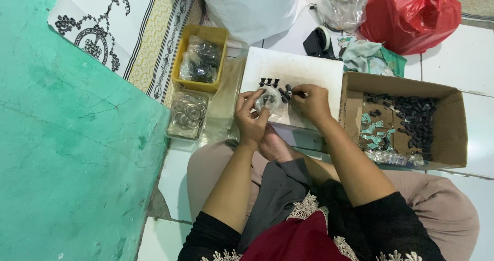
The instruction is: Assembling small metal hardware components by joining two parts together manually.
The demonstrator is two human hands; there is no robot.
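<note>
A small clear plastic bag (268, 99) sits pinched in the left hand (251, 118) over the near edge of a white board (309, 68), which lies on the tiled floor (458, 60) before the seated person's knees. The bag looks thin and crumpled, with something pale showing inside; its contents cannot be made out. The left fingers (246, 98) curl round its mouth, thumb and forefinger pressed on the film. Just beside it, the right hand (312, 102) has its fingers drawn together on a small black part (288, 90), touching the bag's side. More black parts (269, 81) stand in a short row on the board just above the hands. To the right, an open cardboard box (453, 127) holds a heap of black pieces (419, 119) and a scatter of pale green ones (373, 132). To the left, a yellow tray (181, 60) carries bagged dark parts, and a clear packet of metal rings (188, 114) lies below it. A red plastic bag (411, 16), a white sack (252, 6) and a roll of tape (321, 38) crowd the far side. A green wall (67, 148) fills the left.
</note>
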